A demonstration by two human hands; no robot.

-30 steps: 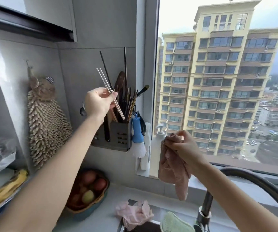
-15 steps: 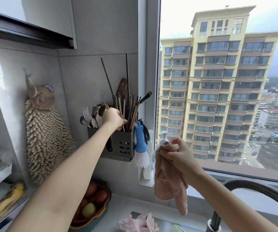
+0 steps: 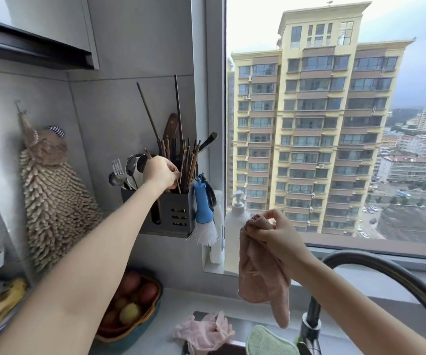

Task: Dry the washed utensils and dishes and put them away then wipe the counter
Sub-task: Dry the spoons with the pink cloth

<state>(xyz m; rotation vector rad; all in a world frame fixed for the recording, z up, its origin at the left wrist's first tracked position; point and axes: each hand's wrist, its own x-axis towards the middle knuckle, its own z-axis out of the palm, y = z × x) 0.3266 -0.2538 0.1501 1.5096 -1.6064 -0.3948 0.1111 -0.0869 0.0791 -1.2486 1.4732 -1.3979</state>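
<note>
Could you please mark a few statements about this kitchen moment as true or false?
1. The right hand holds a pink cloth. True.
2. The left hand is down at the sink. False: it is up at the wall-mounted utensil holder, among the chopsticks.
3. A blue-handled brush hangs on the holder's right side. True.
4. The fruit basket sits on the window sill. False: it sits on the counter, below the holder.
5. A fork stands in the holder's left part. True.
6. The soap bottle lies on its side. False: it stands upright by the window.
</note>
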